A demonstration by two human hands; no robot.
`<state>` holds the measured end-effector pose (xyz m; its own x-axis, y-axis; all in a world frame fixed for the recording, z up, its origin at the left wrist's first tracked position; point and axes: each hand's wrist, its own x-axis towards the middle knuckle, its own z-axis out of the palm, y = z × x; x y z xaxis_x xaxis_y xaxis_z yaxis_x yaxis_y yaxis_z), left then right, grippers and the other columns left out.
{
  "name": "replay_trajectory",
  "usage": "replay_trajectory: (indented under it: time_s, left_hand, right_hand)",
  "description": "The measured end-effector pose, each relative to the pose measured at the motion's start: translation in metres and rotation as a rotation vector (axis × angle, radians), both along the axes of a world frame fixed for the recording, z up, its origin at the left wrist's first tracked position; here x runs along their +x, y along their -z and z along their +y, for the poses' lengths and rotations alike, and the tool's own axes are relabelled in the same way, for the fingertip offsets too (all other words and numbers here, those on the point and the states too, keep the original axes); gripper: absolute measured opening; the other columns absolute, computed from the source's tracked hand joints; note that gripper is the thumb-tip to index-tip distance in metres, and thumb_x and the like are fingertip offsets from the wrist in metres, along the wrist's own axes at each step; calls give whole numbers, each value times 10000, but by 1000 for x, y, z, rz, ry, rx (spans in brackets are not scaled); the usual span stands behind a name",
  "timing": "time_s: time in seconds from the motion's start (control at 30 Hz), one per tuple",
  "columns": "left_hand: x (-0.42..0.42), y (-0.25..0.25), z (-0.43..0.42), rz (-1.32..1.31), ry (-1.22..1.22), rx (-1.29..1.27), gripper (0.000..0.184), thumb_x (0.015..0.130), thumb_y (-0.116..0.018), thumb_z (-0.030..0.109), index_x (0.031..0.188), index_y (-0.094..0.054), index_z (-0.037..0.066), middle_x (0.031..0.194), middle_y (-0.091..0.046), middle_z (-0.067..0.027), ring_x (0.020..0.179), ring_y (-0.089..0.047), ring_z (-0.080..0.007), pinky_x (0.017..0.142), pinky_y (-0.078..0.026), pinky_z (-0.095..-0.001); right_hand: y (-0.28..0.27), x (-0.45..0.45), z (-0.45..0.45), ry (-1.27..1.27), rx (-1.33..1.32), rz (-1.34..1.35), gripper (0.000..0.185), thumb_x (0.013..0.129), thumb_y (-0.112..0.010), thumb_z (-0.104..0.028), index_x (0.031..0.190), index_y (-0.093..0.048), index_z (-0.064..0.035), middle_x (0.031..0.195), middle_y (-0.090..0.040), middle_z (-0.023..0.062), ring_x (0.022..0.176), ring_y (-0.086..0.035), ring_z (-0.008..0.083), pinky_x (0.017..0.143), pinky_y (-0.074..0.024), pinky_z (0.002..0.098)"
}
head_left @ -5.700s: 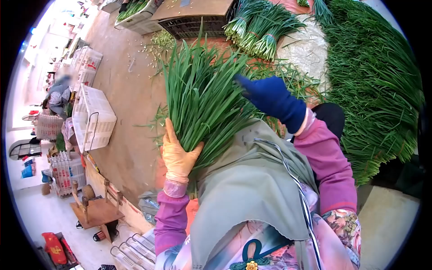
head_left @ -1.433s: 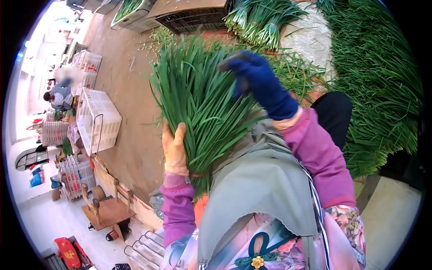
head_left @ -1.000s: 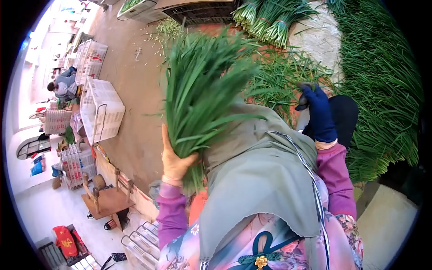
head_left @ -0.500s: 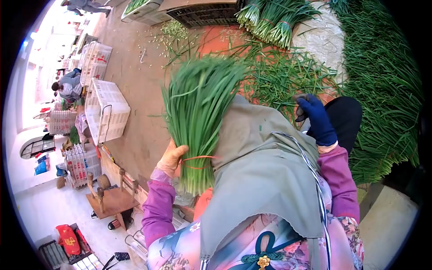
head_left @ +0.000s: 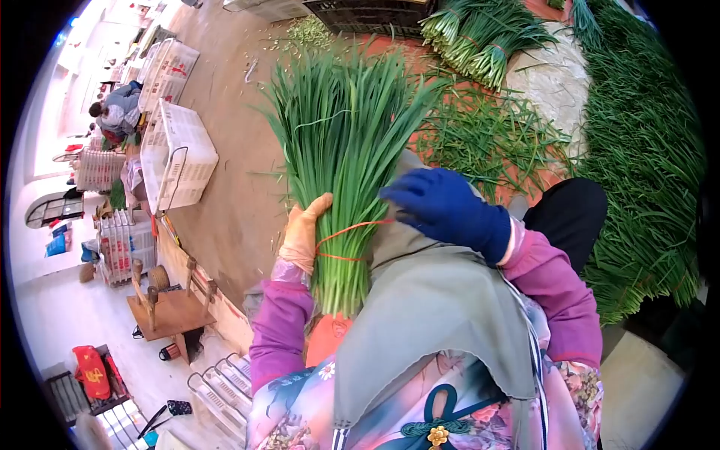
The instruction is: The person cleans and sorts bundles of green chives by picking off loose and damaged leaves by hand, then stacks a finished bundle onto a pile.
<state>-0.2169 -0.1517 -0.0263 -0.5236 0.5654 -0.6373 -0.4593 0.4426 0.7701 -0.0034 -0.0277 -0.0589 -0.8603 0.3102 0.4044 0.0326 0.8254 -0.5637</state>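
My left hand [head_left: 304, 232], in a tan glove, is wrapped round a bunch of garlic chives [head_left: 341, 142] with its leaves fanned away from me and pale stalk ends towards me. A thin orange-red band [head_left: 341, 258] circles the stalks, and its free end sticks out to the right. My right hand [head_left: 446, 210], in a blue glove, is at the bunch's right side with fingers stretched towards it. The band's end lies just below those fingers; no grip on it is visible. Beneath the hands, a grey-green apron [head_left: 442, 307] covers my lap.
A large heap of chives [head_left: 645, 165] lies at right. Tied bunches [head_left: 487, 45] rest at the back beside a black crate [head_left: 367, 16]. Loose leaf trimmings [head_left: 495, 135] cover the floor ahead. White plastic crates [head_left: 184, 161] and a wooden stool [head_left: 169, 307] stand left; a person [head_left: 120, 109] sits farther off.
My right hand has come left from beside my knee to the bunch. My left hand keeps its hold, and the bunch has shifted slightly right and away. The view has shifted a little.
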Motion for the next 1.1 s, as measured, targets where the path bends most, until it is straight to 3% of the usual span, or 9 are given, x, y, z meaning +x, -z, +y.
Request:
replay_trajectory:
  time_s: [0.2,0.23,0.4,0.57,0.77,0.83,0.87,0.93,1.1]
  left_hand:
    - [10,9,-8,115,21,184,318,803,-624,58,1102,-549,-18,967,-633,-102,769,-634,-195,684,-550,-320]
    - [14,5,-9,108,-10,170,312,806,-621,59,1101,-552,-14,960,-634,-94,774,-630,-185,681,-546,-313]
    - [5,16,-15,57,-15,210,308,812,-622,65,1104,-552,-5,954,-633,-81,786,-622,-172,699,-539,-308]
    - [11,13,-12,2,99,341,471,782,-636,-17,1208,-439,28,1042,-597,-93,846,-615,-184,709,-541,-308]
    - [8,17,-9,-4,120,287,519,769,-634,-40,1230,-406,32,1066,-585,-100,903,-603,-203,770,-531,-329]
    - [10,16,-7,38,136,288,529,764,-638,-44,1233,-403,29,1072,-583,-101,911,-601,-206,787,-524,-333]
    - [11,16,-6,83,149,286,540,759,-642,-47,1235,-401,27,1078,-580,-101,919,-599,-209,804,-517,-336]
    - [18,12,-4,126,148,292,495,766,-640,-24,1209,-422,12,1067,-586,-112,899,-608,-218,786,-524,-338]
    - [26,6,-1,218,173,318,499,752,-656,-13,1195,-428,-10,1065,-586,-127,897,-608,-232,792,-519,-336]
  right_hand:
    - [11,-49,-16,-84,318,115,478,716,-645,-250,1173,-535,-165,1164,-529,57,1130,-492,236,958,-357,527]
    - [16,-49,-21,-89,311,100,377,763,-560,-221,1130,-544,-136,1160,-528,75,1139,-488,257,944,-361,529]
    - [39,-40,-41,-24,269,98,380,756,-546,-195,1131,-544,-131,1191,-518,77,1133,-491,260,944,-372,508]
    - [36,-39,-34,-12,242,112,377,751,-538,-155,1127,-553,-130,1203,-519,75,1116,-502,256,927,-403,451]
    - [29,-42,-9,-112,-222,110,293,784,-560,-114,1074,-591,-92,1046,-611,82,935,-600,258,763,-490,331]
    - [26,-50,3,126,-493,322,242,829,-580,-166,1050,-587,-67,893,-650,91,768,-639,235,647,-501,314]
    - [22,-53,15,129,-487,323,242,829,-580,-166,1050,-587,-67,893,-650,91,768,-639,235,647,-501,314]
    - [13,-58,43,328,-937,210,275,846,-598,-240,1036,-575,-42,753,-653,93,629,-637,196,570,-493,298]
    - [-1,-69,85,438,-953,-67,336,832,-608,-327,971,-596,-21,630,-628,84,527,-611,156,499,-475,290]
